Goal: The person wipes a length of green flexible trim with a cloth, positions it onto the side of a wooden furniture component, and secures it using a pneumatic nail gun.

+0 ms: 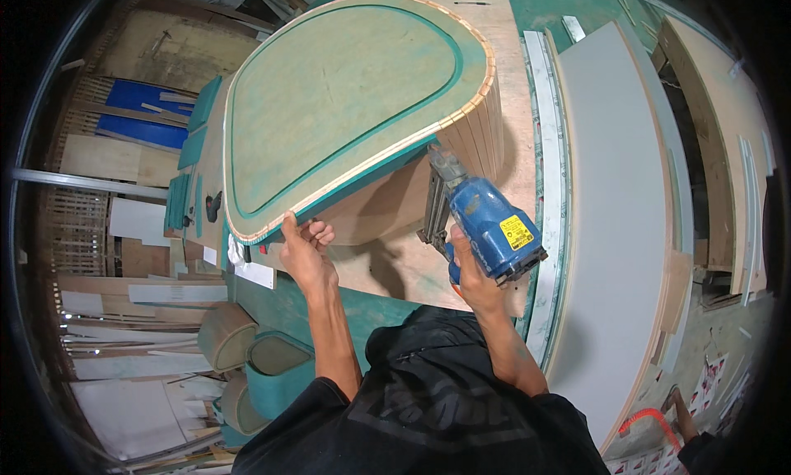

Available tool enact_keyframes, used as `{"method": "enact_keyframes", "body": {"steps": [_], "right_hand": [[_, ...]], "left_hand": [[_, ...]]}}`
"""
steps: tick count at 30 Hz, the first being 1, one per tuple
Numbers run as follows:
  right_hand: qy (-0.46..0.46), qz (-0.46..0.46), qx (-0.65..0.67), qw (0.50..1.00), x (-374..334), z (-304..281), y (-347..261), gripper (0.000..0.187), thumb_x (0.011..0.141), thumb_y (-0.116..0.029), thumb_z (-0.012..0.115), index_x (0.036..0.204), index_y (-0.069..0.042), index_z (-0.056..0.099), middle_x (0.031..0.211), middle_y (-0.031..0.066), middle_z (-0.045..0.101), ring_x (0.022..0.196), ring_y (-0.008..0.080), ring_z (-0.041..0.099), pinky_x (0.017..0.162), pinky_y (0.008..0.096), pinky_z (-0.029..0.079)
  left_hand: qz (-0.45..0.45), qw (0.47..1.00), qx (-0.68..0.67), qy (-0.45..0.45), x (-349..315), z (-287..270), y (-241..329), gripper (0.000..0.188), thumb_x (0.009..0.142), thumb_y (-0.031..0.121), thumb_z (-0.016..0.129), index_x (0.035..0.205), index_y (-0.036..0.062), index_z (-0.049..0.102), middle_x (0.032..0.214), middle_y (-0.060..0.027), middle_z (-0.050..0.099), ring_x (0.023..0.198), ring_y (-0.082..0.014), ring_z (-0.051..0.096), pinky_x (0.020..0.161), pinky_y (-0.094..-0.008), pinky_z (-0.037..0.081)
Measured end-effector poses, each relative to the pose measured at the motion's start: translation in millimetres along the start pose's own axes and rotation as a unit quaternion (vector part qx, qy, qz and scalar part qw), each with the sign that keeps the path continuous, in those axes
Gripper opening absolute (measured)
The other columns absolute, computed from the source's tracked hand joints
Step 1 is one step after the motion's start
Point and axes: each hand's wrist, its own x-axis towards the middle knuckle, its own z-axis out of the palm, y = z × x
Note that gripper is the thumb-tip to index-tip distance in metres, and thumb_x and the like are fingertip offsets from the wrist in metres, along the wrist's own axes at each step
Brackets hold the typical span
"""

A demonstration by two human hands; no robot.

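A curved wooden piece with a rounded, greenish top panel (pixel 346 79) stands before me, its rim edged with small wooden segments. A teal strip (pixel 362 182) runs along the straight near edge of the panel. Held in my right hand (pixel 478 281) is a blue nail gun (pixel 494 224) with a yellow label; its nose meets the strip's right end, beside the slatted side wall (pixel 476 137). My left hand (pixel 309 252) is at the strip's left part, thumb pressed on the rim and fingers curled below it. How firmly those fingers grip is partly hidden.
The piece rests on a plywood sheet (pixel 395 269) over a green-stained table. Long white strips (pixel 544 187) and a large grey panel (pixel 610 178) lie to the right. Teal curved forms (pixel 280 376) stand at lower left. Another person's hand (pixel 682 413) shows near an orange hose (pixel 651 416).
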Motion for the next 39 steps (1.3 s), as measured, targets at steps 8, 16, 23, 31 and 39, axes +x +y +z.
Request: {"method": "enact_keyframes", "body": {"steps": [8,16,23,31,39], "right_hand": [[-0.010,-0.222,-0.254,0.941,-6.3,10.8,45.2,0.011,0.099,-0.016,0.067,0.095,-0.006,0.065,0.077,0.0009,0.057,0.066,0.0124,0.053,0.061,0.0294,0.042],[-0.067,-0.052,-0.070,0.994,-9.3,11.9,40.2,0.032,0.087,-0.004,0.075,0.119,-0.008,0.076,0.105,0.0132,0.072,0.089,0.0306,0.070,0.078,0.0413,0.055],[-0.021,0.056,0.112,0.992,-4.7,16.2,23.5,0.015,0.093,-0.012,0.074,0.106,-0.004,0.075,0.094,0.0105,0.071,0.080,0.0226,0.068,0.071,0.0368,0.053],[0.009,0.108,0.247,0.963,3.4,15.2,-2.7,0.017,0.096,-0.017,0.072,0.084,-0.006,0.069,0.067,0.0003,0.060,0.058,0.0128,0.056,0.056,0.0320,0.043],[-0.031,-0.029,-0.037,0.998,-10.1,26.5,51.3,0.035,0.090,-0.009,0.074,0.124,-0.013,0.073,0.105,0.0121,0.071,0.092,0.0297,0.069,0.080,0.0403,0.054]], "left_hand": [[0.008,1.000,0.010,0.008,-3.1,1.5,-2.5,0.045,0.101,0.043,0.062,0.089,0.0001,0.060,0.071,-0.0087,0.063,0.061,-0.0176,0.063,0.058,-0.0268,0.053],[0.056,0.997,0.046,-0.012,-9.2,0.2,-9.7,0.052,0.102,0.051,0.058,0.090,0.0000,0.060,0.070,-0.0086,0.063,0.059,-0.0159,0.062,0.054,-0.0259,0.048],[0.348,0.894,0.282,-0.005,-28.2,-7.9,-11.4,0.028,0.099,0.026,0.068,0.083,0.0036,0.065,0.074,-0.0054,0.066,0.063,-0.0171,0.059,0.059,-0.0306,0.044],[0.655,0.572,0.391,-0.302,-27.6,103.9,23.0,0.051,0.073,0.001,0.079,0.123,0.0029,0.066,0.121,-0.0116,0.066,0.109,-0.0290,0.063,0.091,-0.0396,0.050],[0.728,0.519,0.333,-0.300,-5.0,103.6,8.5,0.044,0.074,0.000,0.079,0.117,-0.0004,0.069,0.114,-0.0128,0.069,0.103,-0.0292,0.067,0.085,-0.0381,0.053]]}}
